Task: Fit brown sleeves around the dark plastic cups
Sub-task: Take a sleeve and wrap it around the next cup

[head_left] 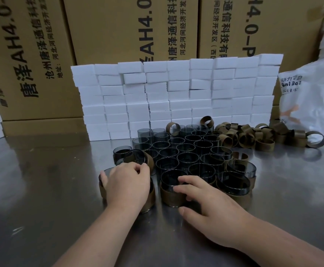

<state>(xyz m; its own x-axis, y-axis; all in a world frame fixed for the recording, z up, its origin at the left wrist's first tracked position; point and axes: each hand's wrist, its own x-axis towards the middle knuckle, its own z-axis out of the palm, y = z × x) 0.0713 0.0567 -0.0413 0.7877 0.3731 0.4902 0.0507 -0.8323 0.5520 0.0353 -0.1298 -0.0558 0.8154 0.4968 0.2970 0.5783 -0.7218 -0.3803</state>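
Dark plastic cups (185, 149) stand packed rim to rim in the middle of the steel table (41, 189), in front of a wall of white foam blocks (176, 93) and tall cardboard boxes (118, 26). At the front left, the left hand (127, 184) lies over a sleeved cup (151, 195) with the thumb against its left wall and the fingers curled over its far rim; the fingertips touch a tilted cup (136, 158) just behind, which also wears a brown band. Beside it, the right hand (207, 201) clasps a second sleeved cup (170, 197) — bent fingers across its rim and side, thumb low at its foot. Further right, two more banded cups (234, 186) sit at the cluster's near edge. Loose brown sleeves (253, 135) lie heaped behind them to the right — one ring rests on top of the back cups. A crumpled white bag (311, 97) stands at the far right.
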